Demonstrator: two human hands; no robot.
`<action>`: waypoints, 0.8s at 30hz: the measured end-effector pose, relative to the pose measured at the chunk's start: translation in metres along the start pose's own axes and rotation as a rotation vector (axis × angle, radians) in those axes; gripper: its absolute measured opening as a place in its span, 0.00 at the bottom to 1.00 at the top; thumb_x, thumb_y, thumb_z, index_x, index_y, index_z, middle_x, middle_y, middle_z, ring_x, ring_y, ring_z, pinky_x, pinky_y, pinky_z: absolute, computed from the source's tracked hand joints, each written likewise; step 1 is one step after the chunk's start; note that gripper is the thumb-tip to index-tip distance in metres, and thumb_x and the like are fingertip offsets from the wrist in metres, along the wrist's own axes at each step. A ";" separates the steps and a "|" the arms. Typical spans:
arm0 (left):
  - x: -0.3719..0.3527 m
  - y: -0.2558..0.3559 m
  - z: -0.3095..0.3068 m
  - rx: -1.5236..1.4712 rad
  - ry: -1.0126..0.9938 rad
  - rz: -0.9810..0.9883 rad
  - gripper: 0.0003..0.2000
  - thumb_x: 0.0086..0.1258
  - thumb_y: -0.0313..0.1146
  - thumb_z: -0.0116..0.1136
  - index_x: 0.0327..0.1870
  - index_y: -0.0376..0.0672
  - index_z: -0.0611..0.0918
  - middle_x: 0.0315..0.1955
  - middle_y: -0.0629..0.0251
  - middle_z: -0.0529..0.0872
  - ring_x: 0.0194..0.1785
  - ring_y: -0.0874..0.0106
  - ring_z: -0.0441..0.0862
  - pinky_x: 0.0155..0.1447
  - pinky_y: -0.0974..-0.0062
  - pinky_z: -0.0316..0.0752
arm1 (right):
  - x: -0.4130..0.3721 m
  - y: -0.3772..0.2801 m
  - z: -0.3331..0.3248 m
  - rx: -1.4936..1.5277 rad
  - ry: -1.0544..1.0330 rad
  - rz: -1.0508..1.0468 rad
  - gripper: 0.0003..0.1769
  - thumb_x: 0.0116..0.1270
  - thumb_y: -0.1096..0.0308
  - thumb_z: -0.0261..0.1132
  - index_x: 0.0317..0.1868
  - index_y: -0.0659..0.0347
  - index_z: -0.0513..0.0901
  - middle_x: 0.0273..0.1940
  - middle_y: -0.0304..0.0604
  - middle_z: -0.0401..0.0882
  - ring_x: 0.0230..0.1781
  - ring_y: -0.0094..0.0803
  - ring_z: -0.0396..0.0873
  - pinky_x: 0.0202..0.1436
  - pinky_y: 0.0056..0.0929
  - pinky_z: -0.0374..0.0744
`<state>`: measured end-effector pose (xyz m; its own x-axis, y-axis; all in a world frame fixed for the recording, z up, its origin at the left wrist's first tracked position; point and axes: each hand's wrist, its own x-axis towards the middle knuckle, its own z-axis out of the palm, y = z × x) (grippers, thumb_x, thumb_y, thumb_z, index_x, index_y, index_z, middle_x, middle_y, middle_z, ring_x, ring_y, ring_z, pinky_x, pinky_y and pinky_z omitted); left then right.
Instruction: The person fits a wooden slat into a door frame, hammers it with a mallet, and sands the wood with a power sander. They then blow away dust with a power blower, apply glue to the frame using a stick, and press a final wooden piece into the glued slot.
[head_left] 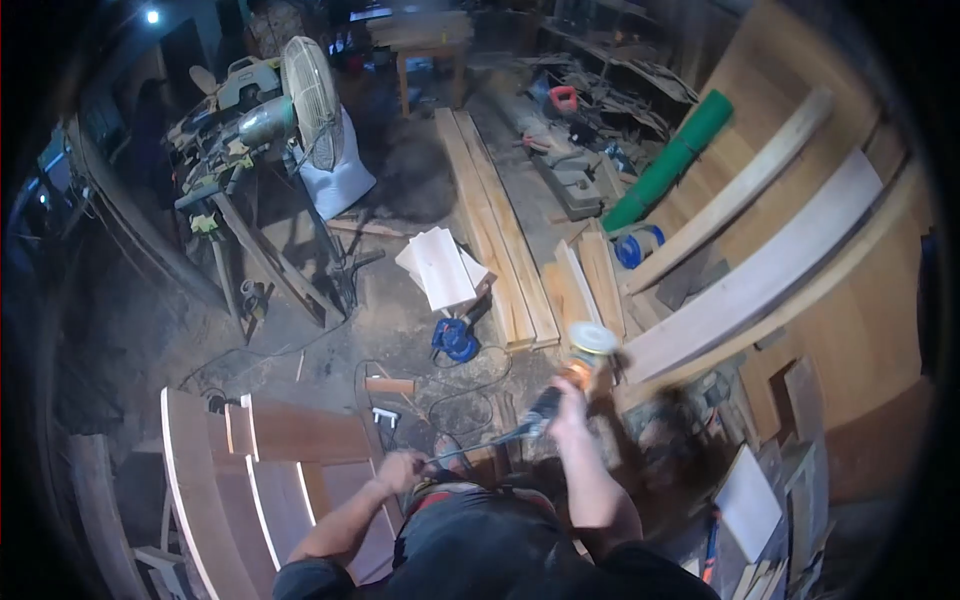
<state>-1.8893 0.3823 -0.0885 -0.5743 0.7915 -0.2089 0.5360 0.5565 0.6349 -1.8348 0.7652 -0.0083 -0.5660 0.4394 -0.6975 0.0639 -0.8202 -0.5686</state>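
My right hand (570, 412) is wrapped round the body of an angle grinder (545, 405) with an orange head. Its pale round disc (592, 338) faces up and away from me, slightly blurred, close to the lower end of a long curved board (750, 270). Trailing from the tool's rear, a dark power cord (475, 449) runs left across my waist. My left hand (402, 470) is closed on that cord near my hip. Stepped curved wooden panels (275, 430) stand just left of my left arm.
Long planks (495, 240) lie on the floor ahead, beside pale boards (440, 268) stacked on a low support. A blue power sander (455, 340) sits on the floor among loose cords. A fan (312, 100) stands at the back left; a green roll (668, 160) leans at right.
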 end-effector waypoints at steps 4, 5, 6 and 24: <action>0.067 -0.106 -0.052 0.123 0.058 -0.420 0.14 0.70 0.44 0.57 0.47 0.47 0.88 0.41 0.49 0.90 0.45 0.46 0.88 0.51 0.48 0.82 | 0.040 -0.077 -0.040 0.161 -0.135 0.079 0.13 0.66 0.55 0.68 0.38 0.54 0.79 0.28 0.41 0.81 0.28 0.38 0.83 0.35 0.42 0.82; 0.091 -0.147 -0.054 0.160 0.052 -0.422 0.15 0.71 0.43 0.56 0.48 0.45 0.87 0.41 0.46 0.89 0.47 0.44 0.87 0.51 0.48 0.82 | 0.039 -0.089 -0.045 0.046 -0.195 0.015 0.14 0.66 0.53 0.67 0.39 0.55 0.80 0.28 0.41 0.81 0.29 0.38 0.83 0.35 0.42 0.83; 0.111 -0.150 -0.083 0.152 0.017 -0.462 0.15 0.70 0.42 0.58 0.51 0.44 0.86 0.41 0.46 0.89 0.47 0.44 0.87 0.50 0.48 0.81 | 0.040 -0.100 -0.051 -0.069 -0.256 -0.049 0.16 0.66 0.52 0.67 0.39 0.56 0.80 0.28 0.42 0.81 0.29 0.38 0.83 0.36 0.43 0.83; 0.383 -0.121 -0.086 -0.064 0.221 -0.592 0.23 0.55 0.23 0.59 0.56 0.37 0.81 0.63 0.46 0.78 0.67 0.42 0.74 0.73 0.48 0.67 | 0.533 -0.143 0.029 -1.020 -0.134 -0.068 0.23 0.60 0.64 0.76 0.55 0.56 0.83 0.46 0.37 0.84 0.43 0.26 0.82 0.45 0.33 0.80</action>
<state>-2.2274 0.5964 -0.1815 -0.8801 0.2792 -0.3840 0.0540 0.8625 0.5032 -2.1691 1.1060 -0.2863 -0.6778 0.3777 -0.6309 0.6597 -0.0666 -0.7486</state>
